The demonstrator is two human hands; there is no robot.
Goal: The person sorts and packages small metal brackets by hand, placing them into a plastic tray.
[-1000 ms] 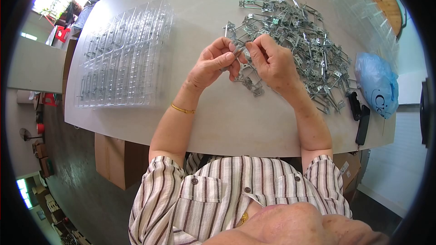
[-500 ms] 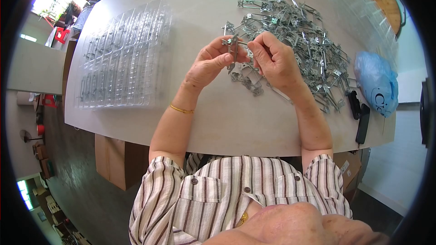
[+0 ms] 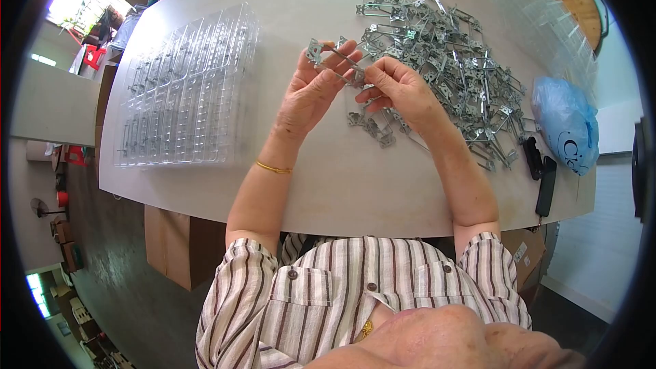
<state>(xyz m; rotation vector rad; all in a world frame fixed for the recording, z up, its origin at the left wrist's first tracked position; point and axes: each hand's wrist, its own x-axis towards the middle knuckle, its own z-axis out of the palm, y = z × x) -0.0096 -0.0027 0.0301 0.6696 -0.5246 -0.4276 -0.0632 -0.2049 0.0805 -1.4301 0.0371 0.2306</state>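
Both my hands hold one metal bracket piece (image 3: 344,57) over the table, left of a large heap of similar metal parts (image 3: 454,61). My left hand (image 3: 309,93) supports its left end between thumb and fingers, palm partly turned up. At its right end my right hand (image 3: 398,89) pinches the piece with thumb and index finger. The piece has long thin rods with small plates at both ends. A few loose metal parts (image 3: 372,128) lie on the table just below my right hand.
A clear plastic tray (image 3: 184,89) with metal parts in its compartments is at the left of the table (image 3: 342,195). At the right are a blue plastic bag (image 3: 566,123), black objects (image 3: 545,188) and clear plastic trays (image 3: 547,17). A cardboard box (image 3: 174,246) stands below the table.
The metal piece has turned from upright to a slanting, lengthwise pose between my hands. My left fingers have spread somewhat, and my right hand has shifted slightly down and left.
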